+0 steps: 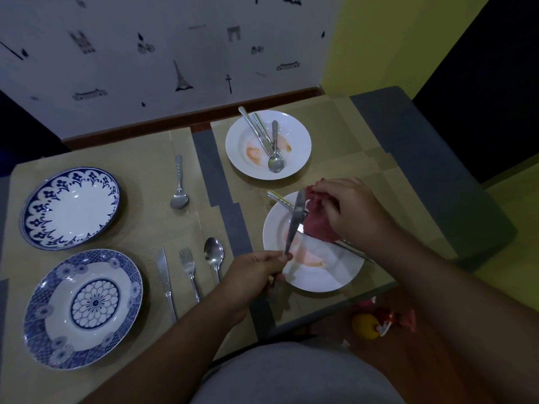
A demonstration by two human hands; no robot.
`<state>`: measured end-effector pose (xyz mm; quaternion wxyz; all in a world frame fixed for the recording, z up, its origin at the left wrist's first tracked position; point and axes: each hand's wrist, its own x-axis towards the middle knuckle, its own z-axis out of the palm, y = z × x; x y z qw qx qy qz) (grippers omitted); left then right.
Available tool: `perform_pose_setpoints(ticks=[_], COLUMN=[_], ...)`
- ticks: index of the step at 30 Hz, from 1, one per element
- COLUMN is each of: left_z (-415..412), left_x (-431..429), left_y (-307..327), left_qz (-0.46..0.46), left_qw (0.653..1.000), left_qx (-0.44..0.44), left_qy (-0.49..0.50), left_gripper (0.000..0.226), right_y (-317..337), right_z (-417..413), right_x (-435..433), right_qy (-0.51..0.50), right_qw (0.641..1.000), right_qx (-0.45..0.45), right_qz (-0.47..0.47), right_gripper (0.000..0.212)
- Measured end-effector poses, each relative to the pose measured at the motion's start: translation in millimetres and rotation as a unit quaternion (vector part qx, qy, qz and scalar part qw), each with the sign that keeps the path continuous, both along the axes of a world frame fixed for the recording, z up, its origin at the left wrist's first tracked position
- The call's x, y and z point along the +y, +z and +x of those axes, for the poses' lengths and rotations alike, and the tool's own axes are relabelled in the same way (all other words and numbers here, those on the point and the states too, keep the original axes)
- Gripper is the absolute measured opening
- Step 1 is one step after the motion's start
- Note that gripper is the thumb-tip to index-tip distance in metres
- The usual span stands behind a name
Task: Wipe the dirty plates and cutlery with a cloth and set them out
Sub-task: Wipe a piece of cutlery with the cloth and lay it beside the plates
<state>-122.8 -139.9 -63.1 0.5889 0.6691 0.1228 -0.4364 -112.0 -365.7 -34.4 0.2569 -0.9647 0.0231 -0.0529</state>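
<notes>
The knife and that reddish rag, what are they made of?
The knife looks like polished steel: silvery, with bright glints along the blade. The rag looks like soft matte fabric, since it bunches and drapes from the right hand; its fibre can't be told.

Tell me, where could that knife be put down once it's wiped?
Bare mat lies beside the lone steel spoon, between the scalloped blue-rimmed plate and the grey strip. The right side is crowded: two smeared white plates fill it, with the hands, knife and red cloth above.
</notes>
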Motion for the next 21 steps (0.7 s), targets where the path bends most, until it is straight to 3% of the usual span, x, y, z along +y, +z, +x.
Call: perform_pose_setpoints(ticks=[7, 12, 21], left_z=[14, 23, 38], left_x=[-4, -6, -12], left_y=[3, 2, -4], left_qz=[-0.043, -0.016, 0.043], left_qw=[0.999, 0.997, 0.995], left_qx=[-0.006, -0.068, -0.06], left_qy=[0.028, 0.036, 0.062], left_gripper=[0.029, 0.014, 0.019], right_y=[3, 4, -4], right_z=[-11, -17, -20], right_x=[8, 21, 30], right_qy=[-0.001, 0.021, 0.062], right_qw=[0.999, 0.998, 0.996], right_qx=[0.002, -0.004, 0.027], right_qz=[0.032, 0.056, 0.057], right_gripper=[0.036, 0.038, 0.036])
